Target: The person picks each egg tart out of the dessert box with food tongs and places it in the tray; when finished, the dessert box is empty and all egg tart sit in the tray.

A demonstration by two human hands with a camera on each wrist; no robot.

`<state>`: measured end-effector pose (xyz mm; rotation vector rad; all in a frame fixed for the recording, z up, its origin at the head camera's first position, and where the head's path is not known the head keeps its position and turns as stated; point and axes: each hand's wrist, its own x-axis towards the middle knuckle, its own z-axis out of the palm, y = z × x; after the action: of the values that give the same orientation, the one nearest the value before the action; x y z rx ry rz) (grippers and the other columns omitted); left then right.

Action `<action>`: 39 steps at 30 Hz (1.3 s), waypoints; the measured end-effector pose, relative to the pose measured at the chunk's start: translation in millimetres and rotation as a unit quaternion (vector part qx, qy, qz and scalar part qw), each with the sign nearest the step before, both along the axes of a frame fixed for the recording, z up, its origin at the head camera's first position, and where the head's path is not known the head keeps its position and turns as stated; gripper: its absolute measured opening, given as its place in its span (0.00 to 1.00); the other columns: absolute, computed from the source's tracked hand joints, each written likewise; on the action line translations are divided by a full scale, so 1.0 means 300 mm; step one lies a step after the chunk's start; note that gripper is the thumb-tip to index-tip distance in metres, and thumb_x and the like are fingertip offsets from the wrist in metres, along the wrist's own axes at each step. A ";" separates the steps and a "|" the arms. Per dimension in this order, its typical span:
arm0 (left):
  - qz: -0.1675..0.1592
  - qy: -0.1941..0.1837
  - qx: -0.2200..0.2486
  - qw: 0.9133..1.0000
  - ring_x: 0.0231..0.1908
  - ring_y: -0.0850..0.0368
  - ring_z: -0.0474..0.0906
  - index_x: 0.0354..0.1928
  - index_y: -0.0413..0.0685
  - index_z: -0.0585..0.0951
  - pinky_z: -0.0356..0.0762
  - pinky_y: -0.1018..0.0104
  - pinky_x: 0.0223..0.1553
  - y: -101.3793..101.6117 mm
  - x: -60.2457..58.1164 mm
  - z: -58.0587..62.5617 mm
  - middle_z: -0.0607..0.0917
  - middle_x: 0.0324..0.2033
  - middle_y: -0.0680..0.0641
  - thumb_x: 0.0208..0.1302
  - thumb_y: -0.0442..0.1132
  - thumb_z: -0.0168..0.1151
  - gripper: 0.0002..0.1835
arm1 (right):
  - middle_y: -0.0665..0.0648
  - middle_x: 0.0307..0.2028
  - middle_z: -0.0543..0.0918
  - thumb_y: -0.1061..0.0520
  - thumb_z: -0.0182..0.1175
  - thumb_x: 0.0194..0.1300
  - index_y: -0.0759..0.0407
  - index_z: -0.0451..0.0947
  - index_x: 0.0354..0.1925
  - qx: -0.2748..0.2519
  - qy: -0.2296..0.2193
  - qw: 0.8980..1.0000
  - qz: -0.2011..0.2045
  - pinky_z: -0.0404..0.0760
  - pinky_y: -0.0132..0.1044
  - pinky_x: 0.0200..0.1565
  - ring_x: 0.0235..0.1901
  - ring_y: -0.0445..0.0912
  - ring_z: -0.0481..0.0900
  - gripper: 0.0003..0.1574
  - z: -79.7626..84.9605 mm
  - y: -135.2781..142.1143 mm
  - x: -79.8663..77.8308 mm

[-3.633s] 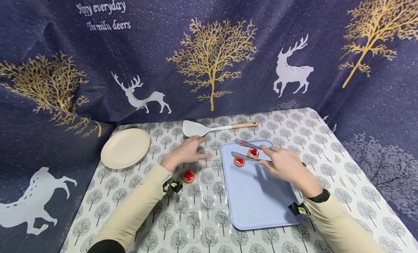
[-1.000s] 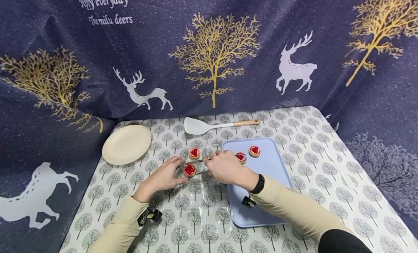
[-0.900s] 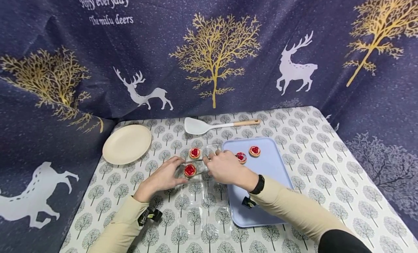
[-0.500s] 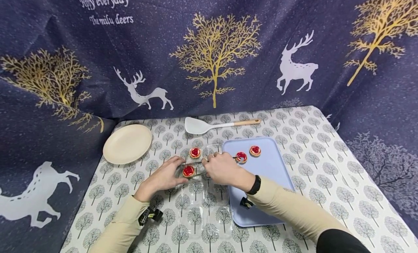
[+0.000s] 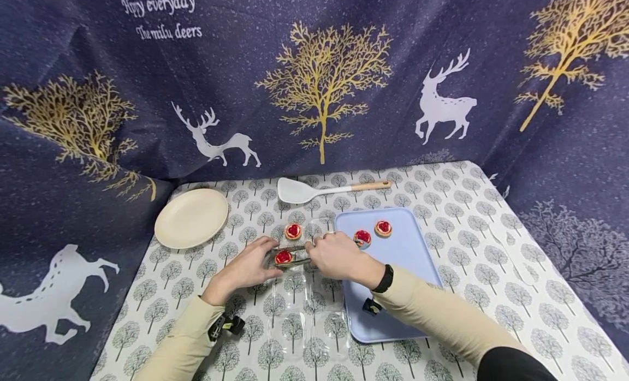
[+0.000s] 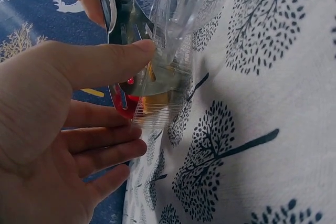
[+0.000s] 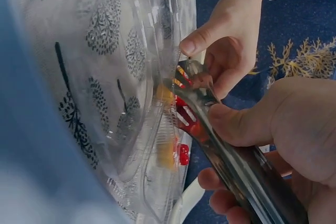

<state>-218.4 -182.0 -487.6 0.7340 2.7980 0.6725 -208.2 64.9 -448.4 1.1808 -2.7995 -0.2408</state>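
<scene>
My right hand (image 5: pixel 336 255) grips metal tongs (image 7: pixel 223 148) with slotted tips. Those tips lie on either side of a red-topped tart (image 5: pixel 283 257) in the left row of a clear plastic compartment tray (image 5: pixel 308 302). The tongs' rear end sticks out past my right hand, over a tart (image 5: pixel 362 238) on the blue tray (image 5: pixel 393 293). My left hand (image 5: pixel 245 265) stands at the clear tray's left edge, thumb and fingers extended around the tongs' tips; in the left wrist view its thumb overlaps the metal. A further tart (image 5: pixel 293 231) sits in the compartment behind.
Another tart (image 5: pixel 383 228) lies on the blue tray's far part. A cream plate (image 5: pixel 191 218) rests at the back left. Along the back lies a white spatula (image 5: pixel 297 191) with a wooden handle. A dark fabric backdrop (image 5: pixel 314 97) rises behind the table.
My right hand has brought the tongs leftward from the blue tray to the clear tray. My left hand has moved nearer, down its left edge. Lately the tart between the tips shifted slightly left.
</scene>
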 end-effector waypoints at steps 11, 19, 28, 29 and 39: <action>0.001 -0.002 -0.002 1.000 0.60 0.45 0.73 0.65 0.36 0.70 0.71 0.48 0.65 -0.004 0.000 -0.008 0.74 0.62 0.41 0.49 0.50 0.76 0.43 | 0.51 0.27 0.82 0.40 0.63 0.63 0.54 0.80 0.45 -0.011 0.005 1.000 0.004 0.68 0.29 0.13 0.19 0.41 0.72 0.21 -0.003 0.016 0.010; 0.002 -0.001 -0.003 1.000 0.61 0.44 0.72 0.65 0.36 0.70 0.69 0.48 0.66 -0.002 0.002 -0.003 0.73 0.62 0.41 0.49 0.51 0.75 0.44 | 0.51 0.31 0.84 0.39 0.63 0.63 0.53 0.80 0.49 -0.024 0.002 1.000 -0.006 0.64 0.27 0.12 0.20 0.41 0.74 0.25 0.015 0.044 0.020; 0.004 -0.002 -0.006 1.000 0.60 0.45 0.73 0.65 0.36 0.70 0.70 0.50 0.66 -0.004 0.002 -0.007 0.74 0.62 0.41 0.50 0.51 0.75 0.44 | 0.51 0.34 0.85 0.41 0.61 0.65 0.52 0.78 0.55 -0.065 0.002 0.998 -0.022 0.63 0.28 0.10 0.17 0.40 0.70 0.25 0.044 0.100 0.030; 0.003 -0.003 -0.006 1.000 0.60 0.45 0.73 0.65 0.36 0.70 0.70 0.50 0.66 -0.004 0.002 -0.007 0.74 0.63 0.41 0.50 0.51 0.75 0.44 | 0.51 0.33 0.85 0.41 0.61 0.65 0.52 0.78 0.55 -0.069 0.004 0.997 -0.022 0.63 0.27 0.10 0.17 0.40 0.70 0.25 0.047 0.106 0.030; 0.000 0.000 -0.010 1.000 0.62 0.44 0.72 0.65 0.36 0.70 0.69 0.48 0.66 -0.003 0.000 -0.006 0.73 0.63 0.41 0.50 0.50 0.75 0.43 | 0.51 0.33 0.84 0.43 0.62 0.65 0.52 0.77 0.59 -0.099 0.002 0.995 -0.033 0.56 0.25 0.09 0.14 0.37 0.63 0.28 0.073 0.173 0.036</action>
<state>-218.3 -183.0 -489.5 0.7297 2.8010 0.6447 -197.6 116.8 -426.6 1.0425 -2.7843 0.0299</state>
